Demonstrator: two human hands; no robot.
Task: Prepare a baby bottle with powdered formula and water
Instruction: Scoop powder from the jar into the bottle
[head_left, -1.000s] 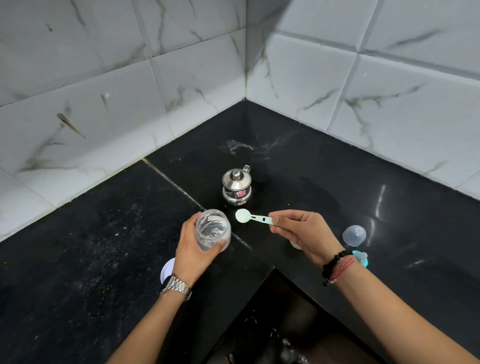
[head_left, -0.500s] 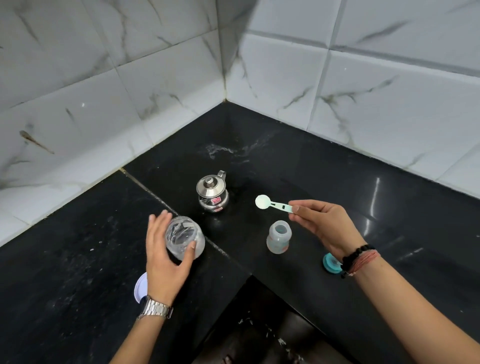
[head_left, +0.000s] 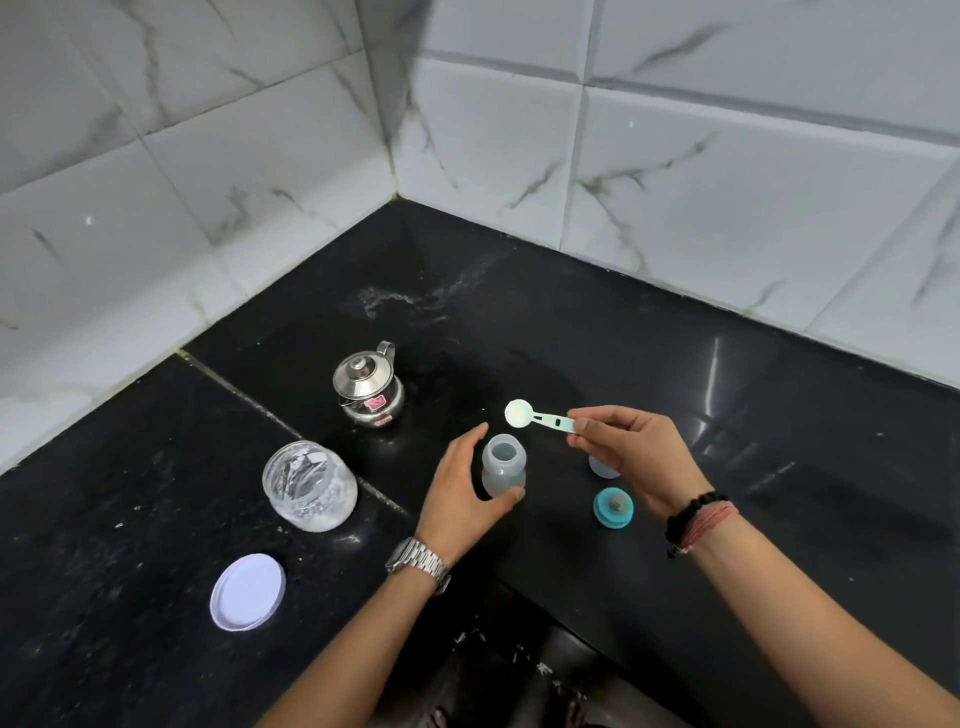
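Note:
A small clear baby bottle (head_left: 503, 467) stands open-mouthed on the black counter (head_left: 571, 338). My left hand (head_left: 457, 499) curves around its left side; the thumb touches its base and the fingers stand a little off its neck. My right hand (head_left: 634, 452) pinches the handle of a pale green scoop (head_left: 519, 414). The scoop's bowl holds white powder and hovers just beyond the bottle's mouth. The open glass jar of formula powder (head_left: 309, 486) stands to the left, free of both hands.
A small steel kettle (head_left: 369, 387) sits behind the jar and bottle. The jar's white lid (head_left: 248, 591) lies near the front left. A teal nipple ring (head_left: 613, 508) and a clear cap (head_left: 602, 467) sit under my right wrist. Tiled walls close the corner.
My left hand set the powder jar down on the counter, let go and moved right to the bottle. My right hand carried the filled scoop from the jar towards the bottle's mouth.

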